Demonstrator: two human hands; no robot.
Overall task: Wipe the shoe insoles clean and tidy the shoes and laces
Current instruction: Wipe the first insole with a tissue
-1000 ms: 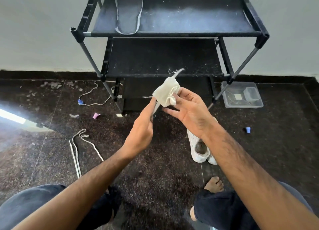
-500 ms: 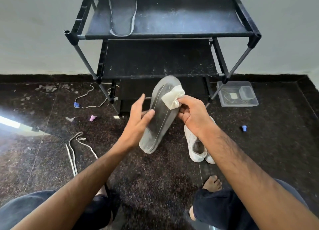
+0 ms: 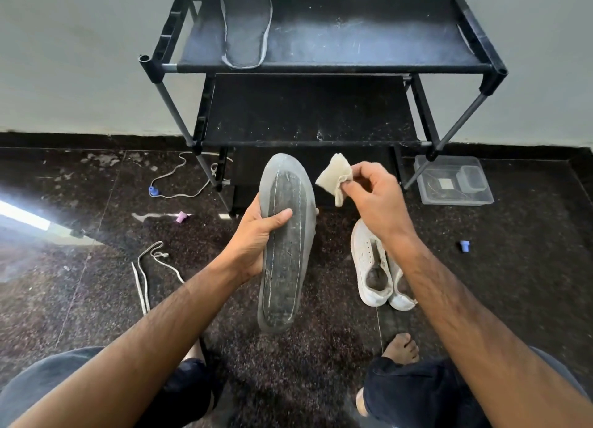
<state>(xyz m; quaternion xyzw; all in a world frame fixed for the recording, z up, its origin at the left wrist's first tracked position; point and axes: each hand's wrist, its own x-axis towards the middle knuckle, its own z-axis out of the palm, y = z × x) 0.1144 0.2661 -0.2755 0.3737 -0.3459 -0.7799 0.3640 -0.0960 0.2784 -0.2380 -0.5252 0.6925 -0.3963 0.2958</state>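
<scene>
Our left grip (image 3: 256,235) clamps the insole (image 3: 284,244) mid-length; our right grip (image 3: 369,193) pinches the cloth (image 3: 335,178) just beside its toe. Wiping hard could bend the unsupported toe or twist it loose.

Insole (image 3: 245,26) on rack (image 3: 475,32) top; shoes (image 3: 375,267) on floor w/ laces (image 3: 144,267) to left.

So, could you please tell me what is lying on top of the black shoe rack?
One dark insole lies flat at the left end of the shoe rack's top shelf, its toe end cut off by the frame edge. The rest of that shelf shows only dust.
</scene>
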